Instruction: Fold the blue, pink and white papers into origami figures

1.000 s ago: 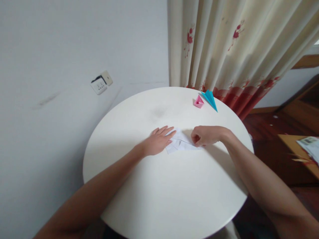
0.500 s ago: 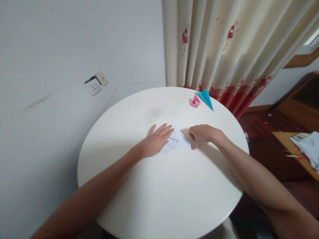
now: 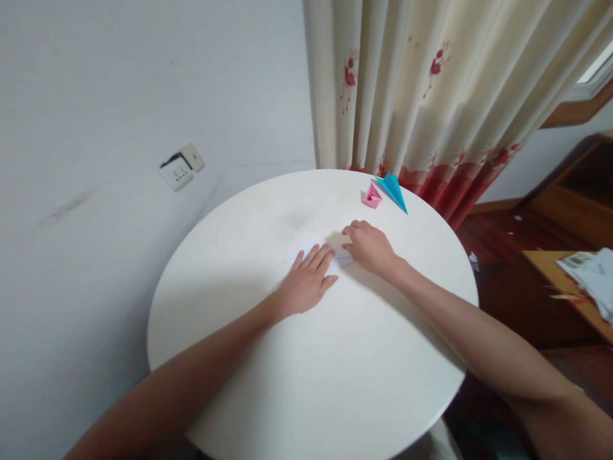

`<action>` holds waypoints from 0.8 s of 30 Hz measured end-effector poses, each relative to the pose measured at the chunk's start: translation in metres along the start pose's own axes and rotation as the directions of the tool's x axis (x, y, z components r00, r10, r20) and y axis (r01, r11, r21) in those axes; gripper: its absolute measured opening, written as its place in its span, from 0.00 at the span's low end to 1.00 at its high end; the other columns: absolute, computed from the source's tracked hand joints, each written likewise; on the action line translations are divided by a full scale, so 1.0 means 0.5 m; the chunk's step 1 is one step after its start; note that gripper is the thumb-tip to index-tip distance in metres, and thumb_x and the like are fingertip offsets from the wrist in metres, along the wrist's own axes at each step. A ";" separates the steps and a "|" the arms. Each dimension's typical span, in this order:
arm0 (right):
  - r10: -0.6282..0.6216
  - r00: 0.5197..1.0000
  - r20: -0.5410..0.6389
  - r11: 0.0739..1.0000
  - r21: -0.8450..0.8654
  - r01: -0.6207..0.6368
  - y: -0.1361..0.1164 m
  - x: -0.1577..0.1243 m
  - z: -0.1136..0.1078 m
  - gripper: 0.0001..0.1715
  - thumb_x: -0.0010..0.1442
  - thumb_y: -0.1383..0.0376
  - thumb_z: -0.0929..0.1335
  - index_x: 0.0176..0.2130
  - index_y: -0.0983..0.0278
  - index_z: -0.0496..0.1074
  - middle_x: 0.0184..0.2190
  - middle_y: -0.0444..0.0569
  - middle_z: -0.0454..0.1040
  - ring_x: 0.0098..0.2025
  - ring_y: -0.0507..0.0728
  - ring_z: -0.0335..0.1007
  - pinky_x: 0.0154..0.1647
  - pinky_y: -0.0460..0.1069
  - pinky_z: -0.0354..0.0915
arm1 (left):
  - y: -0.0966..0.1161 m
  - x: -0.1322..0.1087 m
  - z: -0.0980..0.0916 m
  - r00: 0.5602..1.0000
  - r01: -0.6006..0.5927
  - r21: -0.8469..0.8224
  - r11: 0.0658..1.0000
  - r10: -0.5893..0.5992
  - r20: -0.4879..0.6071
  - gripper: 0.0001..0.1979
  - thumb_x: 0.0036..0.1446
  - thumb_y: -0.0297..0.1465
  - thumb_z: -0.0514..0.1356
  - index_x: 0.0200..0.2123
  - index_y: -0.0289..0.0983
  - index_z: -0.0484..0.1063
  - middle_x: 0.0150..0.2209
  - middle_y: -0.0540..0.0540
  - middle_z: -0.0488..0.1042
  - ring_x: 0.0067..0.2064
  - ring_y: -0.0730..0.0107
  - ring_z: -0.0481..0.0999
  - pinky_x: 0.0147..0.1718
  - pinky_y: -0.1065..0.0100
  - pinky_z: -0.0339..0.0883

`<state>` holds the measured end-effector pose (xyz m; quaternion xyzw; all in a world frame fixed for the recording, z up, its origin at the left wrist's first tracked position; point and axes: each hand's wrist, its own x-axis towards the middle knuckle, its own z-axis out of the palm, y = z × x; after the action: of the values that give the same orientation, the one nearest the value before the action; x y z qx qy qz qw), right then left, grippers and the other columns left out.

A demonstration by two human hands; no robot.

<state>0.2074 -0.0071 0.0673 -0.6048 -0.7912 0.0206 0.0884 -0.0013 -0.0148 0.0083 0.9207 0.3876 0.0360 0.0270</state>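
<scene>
A folded piece of white paper (image 3: 343, 257) lies on the round white table (image 3: 306, 383), partly hidden under my left hand (image 3: 309, 281). That hand presses flat on it with the fingers spread. Just right of the paper is my right hand (image 3: 368, 244), its fingers bent and a gap showing between thumb and forefinger. Nothing is visible in that gap. The right thumb is close to the paper's right end; whether it touches I cannot tell.
Toward the far edge of the table sit a pink folded paper piece (image 3: 372, 196) and a blue paper plane (image 3: 393, 191). Behind hangs a cream curtain (image 3: 383, 83) with red flowers. A wall socket (image 3: 176, 174) is at left. Papers (image 3: 591, 278) lie on a wooden surface at right.
My right hand has moved left and slightly away from me, its fist loosened. The paper has turned and shows less; my left hand has shifted a little and still lies flat on it.
</scene>
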 end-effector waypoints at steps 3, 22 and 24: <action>-0.084 0.992 -0.092 0.987 0.127 0.095 -0.050 -0.002 0.050 0.27 0.69 0.66 0.57 0.64 0.72 0.63 0.65 0.64 0.64 0.67 0.65 0.57 0.65 0.56 0.55 | -0.006 0.008 0.012 0.995 0.086 0.022 0.996 -0.085 -0.061 0.30 0.72 0.39 0.41 0.71 0.32 0.48 0.73 0.34 0.47 0.74 0.48 0.42 0.68 0.42 0.42; -0.017 0.997 0.075 0.997 0.075 0.012 -0.061 -0.012 0.123 0.41 0.73 0.50 0.49 0.72 0.76 0.46 0.74 0.62 0.43 0.75 0.66 0.36 0.72 0.66 0.38 | -0.051 0.009 0.005 0.998 0.066 0.087 0.994 -0.065 -0.009 0.32 0.72 0.41 0.41 0.73 0.33 0.46 0.74 0.40 0.42 0.74 0.50 0.41 0.69 0.46 0.44; 0.072 0.996 0.060 0.995 0.068 -0.076 -0.062 -0.014 0.121 0.43 0.73 0.51 0.51 0.71 0.82 0.46 0.73 0.68 0.42 0.75 0.68 0.35 0.72 0.64 0.39 | -0.051 0.007 0.005 0.998 0.063 0.087 0.994 -0.062 -0.007 0.32 0.72 0.42 0.42 0.72 0.31 0.47 0.74 0.39 0.42 0.74 0.49 0.41 0.69 0.45 0.43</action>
<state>0.1697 -0.0178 0.0112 -0.6295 -0.7692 0.0688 0.0859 -0.0166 0.0053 0.0040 0.9084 0.4174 0.0199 -0.0128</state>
